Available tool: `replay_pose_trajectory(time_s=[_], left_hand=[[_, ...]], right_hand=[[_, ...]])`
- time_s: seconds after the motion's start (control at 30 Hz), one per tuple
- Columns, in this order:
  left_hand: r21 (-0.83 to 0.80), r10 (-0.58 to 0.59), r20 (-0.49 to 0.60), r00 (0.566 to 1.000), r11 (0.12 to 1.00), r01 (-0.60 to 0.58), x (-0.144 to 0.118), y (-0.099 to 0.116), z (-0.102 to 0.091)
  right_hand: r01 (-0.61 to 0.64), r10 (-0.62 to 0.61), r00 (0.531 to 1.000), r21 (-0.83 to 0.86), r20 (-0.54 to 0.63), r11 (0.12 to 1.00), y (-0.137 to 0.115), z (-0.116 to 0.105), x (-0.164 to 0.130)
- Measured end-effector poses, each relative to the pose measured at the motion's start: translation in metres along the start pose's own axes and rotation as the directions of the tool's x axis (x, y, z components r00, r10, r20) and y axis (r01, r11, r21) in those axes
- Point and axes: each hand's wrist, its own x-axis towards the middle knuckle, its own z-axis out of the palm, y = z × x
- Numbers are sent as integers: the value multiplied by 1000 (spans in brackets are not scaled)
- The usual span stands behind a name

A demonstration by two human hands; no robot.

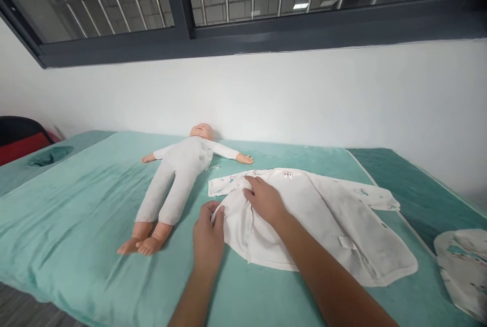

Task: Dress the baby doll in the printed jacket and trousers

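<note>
A white baby jacket [304, 215] with small printed figures on its sleeves lies spread open, its inside facing up and a label at the neck. My left hand [210, 233] pinches the jacket's left front edge between thumb and fingers. Close beside it, my right hand [266, 199] grips bunched fabric near the base of the left sleeve; its fingertips are partly sunk in the cloth. To the left a baby doll [186, 157] with a white cloth body lies on its back, arms spread and feet toward me.
A teal cover [95, 205] is spread over the bed, with wrinkles at the left. Another white printed cloth item [466, 266] lies at the right edge. Behind stands a white wall [304, 94] below a dark-framed window [243, 38]. A black and red object [21, 139] is at far left.
</note>
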Motion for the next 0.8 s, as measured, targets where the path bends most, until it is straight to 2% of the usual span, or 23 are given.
replay_pose_trajectory(time_s=[0.17, 0.37, 0.53, 0.67, 0.73, 0.8], left_hand=[[-20, 21, 11, 1000, 1000, -20, -3, 2, -1], [-16, 6, 11, 1000, 1000, -6, -5, 5, -2], [19, -4, -29, 1000, 1000, 4, -5, 8, -2], [122, -12, -98, 995, 992, 24, -2, 3, -1], [171, 50, -128, 990, 985, -28, 0, -1, 0], [233, 194, -152, 969, 960, -155, 1, -5, 1]], right_hand=[[-63, 65, 996, -35, 54, 997, 6, -4, 9], [-60, 61, 997, -38, 46, 998, 9, -3, 17], [-43, 42, 998, -7, -49, 999, 5, -2, 18], [4, 20, 981, 126, -191, 992, 7, 1, 20], [25, 9, 981, 173, -193, 985, 9, 3, 20], [33, -3, 987, 183, -162, 983, 10, 4, 19]])
